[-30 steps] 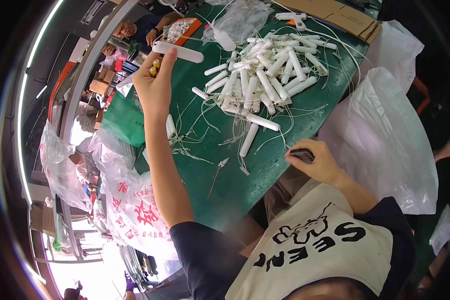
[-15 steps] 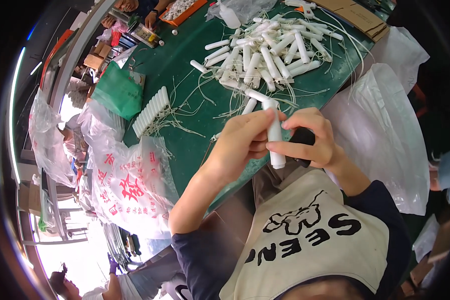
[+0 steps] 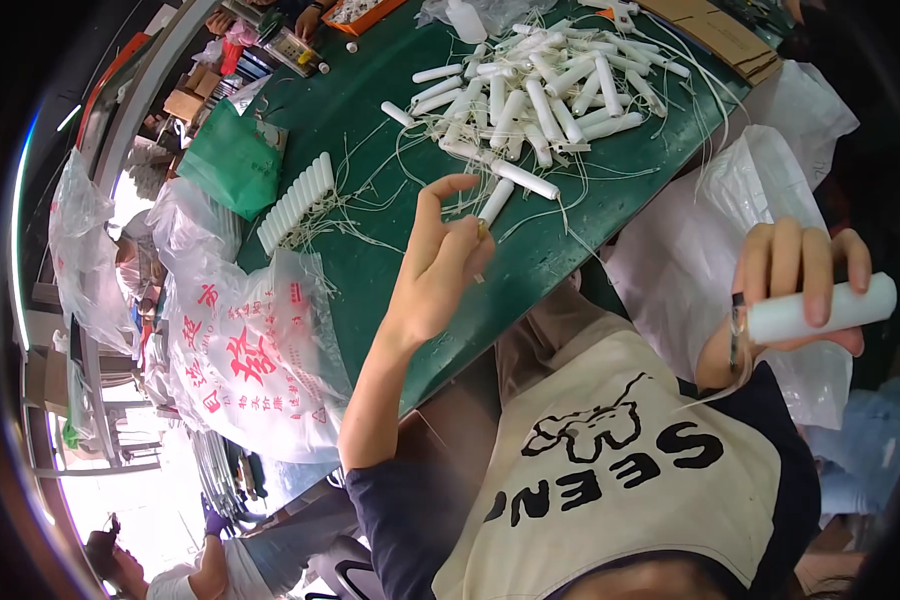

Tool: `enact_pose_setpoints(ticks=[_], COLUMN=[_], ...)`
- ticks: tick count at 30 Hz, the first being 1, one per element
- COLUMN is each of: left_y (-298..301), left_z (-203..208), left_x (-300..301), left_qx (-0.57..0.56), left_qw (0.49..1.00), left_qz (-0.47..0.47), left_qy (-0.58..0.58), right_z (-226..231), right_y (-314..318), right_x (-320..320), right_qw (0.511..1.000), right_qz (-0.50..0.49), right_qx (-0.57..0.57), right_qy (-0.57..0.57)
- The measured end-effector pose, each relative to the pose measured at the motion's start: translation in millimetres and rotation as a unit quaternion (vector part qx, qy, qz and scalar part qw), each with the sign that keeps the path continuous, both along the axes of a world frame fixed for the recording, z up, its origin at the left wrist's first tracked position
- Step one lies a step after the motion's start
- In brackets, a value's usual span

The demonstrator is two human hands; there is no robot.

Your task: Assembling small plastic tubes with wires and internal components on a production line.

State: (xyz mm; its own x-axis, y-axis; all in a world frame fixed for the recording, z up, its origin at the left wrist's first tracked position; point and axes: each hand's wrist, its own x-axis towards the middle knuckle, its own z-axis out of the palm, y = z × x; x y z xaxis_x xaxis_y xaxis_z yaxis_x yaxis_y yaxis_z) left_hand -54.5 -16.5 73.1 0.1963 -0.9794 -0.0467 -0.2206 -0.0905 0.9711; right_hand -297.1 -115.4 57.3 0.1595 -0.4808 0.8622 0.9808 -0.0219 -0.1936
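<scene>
My right hand [image 3: 805, 268], out at the right over the clear plastic bag, is closed round a white plastic tube [image 3: 850, 307]. Thin wire ends trail from the tube's near-left end, beside something dark that I cannot make out. Over the front edge of the table is my left hand [image 3: 435, 265], its index finger raised and bent, the other fingers curled in. A tiny brownish piece shows at those fingertips, too small to name. Just beyond it, a white tube [image 3: 497, 200] and another white tube [image 3: 525, 180] lie on the green table [image 3: 370, 210].
A heap of wired white tubes [image 3: 540, 100] covers the far middle of the table. On the left, a row of tubes [image 3: 295, 205] lies beside a green bag [image 3: 232, 165] and a red-printed plastic bag [image 3: 260, 350]. A glue gun [image 3: 615, 15] and cardboard [image 3: 710, 35] sit far right.
My hands have parted. The right hand has carried the white tube away to the right, and the left has moved a little left and up. The black thing in my right palm no longer shows clearly.
</scene>
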Motion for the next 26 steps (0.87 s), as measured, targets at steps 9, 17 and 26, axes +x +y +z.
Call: enact_pose_setpoints(ticks=[9,17,26], left_y=[8.4,3.1,11.8], left_z=[19.3,21.4,1.7], left_x=[-6.9,-9.6,-1.9], left_qx=[0.022,-0.015,-0.049], left_qw=[0.999,0.967,0.810], left_qz=[-0.033,-0.094,-0.124], left_qy=[-0.016,-0.236,-0.571], right_z=[-43.9,-51.2,-58.8], right_y=[22.4,24.0,24.6], right_x=[52.8,68.0,93.7], right_qw=[0.814,0.782,0.759], right_qz=[-0.221,-0.241,-0.373], right_qx=[-0.076,-0.082,-0.244], right_qy=[0.532,0.569,0.474])
